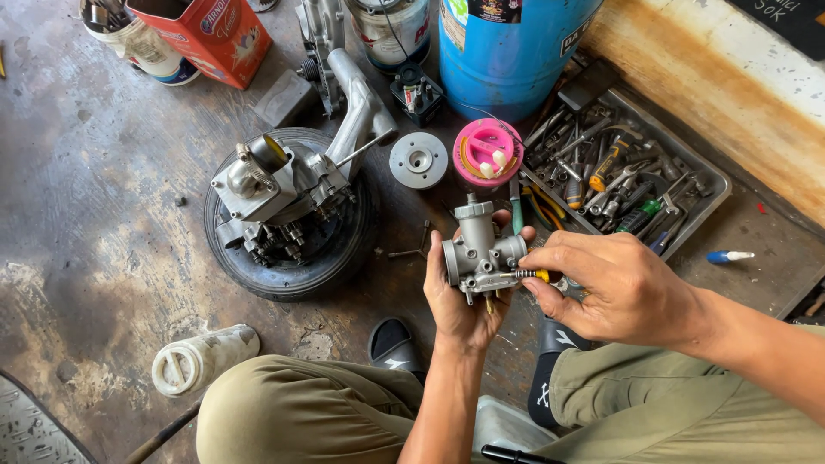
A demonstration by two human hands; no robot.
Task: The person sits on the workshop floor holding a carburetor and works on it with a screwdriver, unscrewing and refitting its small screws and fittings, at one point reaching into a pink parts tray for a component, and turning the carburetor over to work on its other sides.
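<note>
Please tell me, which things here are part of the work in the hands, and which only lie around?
In use:
- carburetor, held by left hand
- spring screw, pinched by right hand

Lying about:
- engine on tire
- tool tray
- pink lid
- blue barrel
- white bottle

Seen from above, the person sits low with both knees bent, in olive trousers, one leg at each side of the lower view. The left forearm rises bare from the bottom centre, wrist straight, and the left hand is turned palm up, fingers curled round a small metal part, thumb up its left side. The right forearm enters from the lower right edge and angles up to the left. The right hand faces palm down, thumb and forefinger pinched together at its left tip, the other fingers loosely folded beneath.
</note>
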